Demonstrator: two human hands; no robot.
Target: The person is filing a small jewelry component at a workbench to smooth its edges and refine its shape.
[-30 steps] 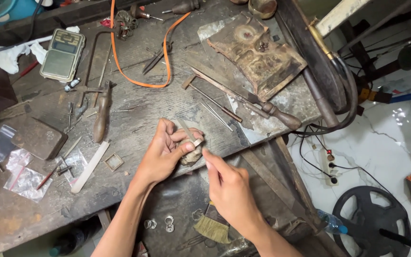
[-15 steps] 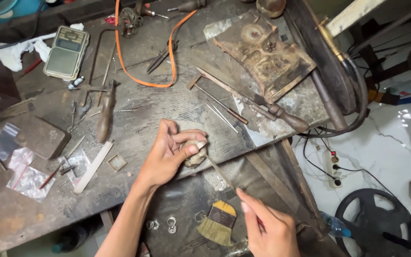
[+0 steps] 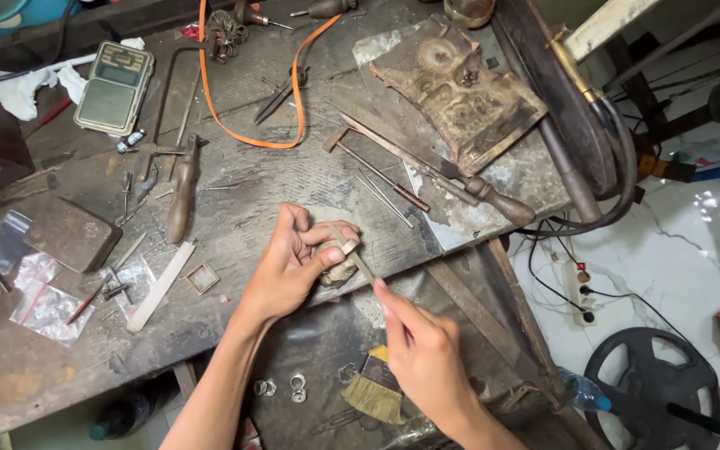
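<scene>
Left hand [image 3: 293, 267], fingers clamped on a small pale lumpy piece [image 3: 339, 268] at the worn grey workbench [image 3: 293, 192] edge; right hand [image 3: 422, 358] pinches a thin metal file [image 3: 358, 260] against it.

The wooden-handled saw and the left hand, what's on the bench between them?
In the head view, only bare scratched bench top lies between the saw and the left hand; a small square frame sits just below that stretch.

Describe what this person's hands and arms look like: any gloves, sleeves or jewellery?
Both the left hand and the right hand are bare, with no gloves. No rings, watch or bracelet show. Both forearms are uncovered to the picture's edge, so no sleeves are visible.
</scene>
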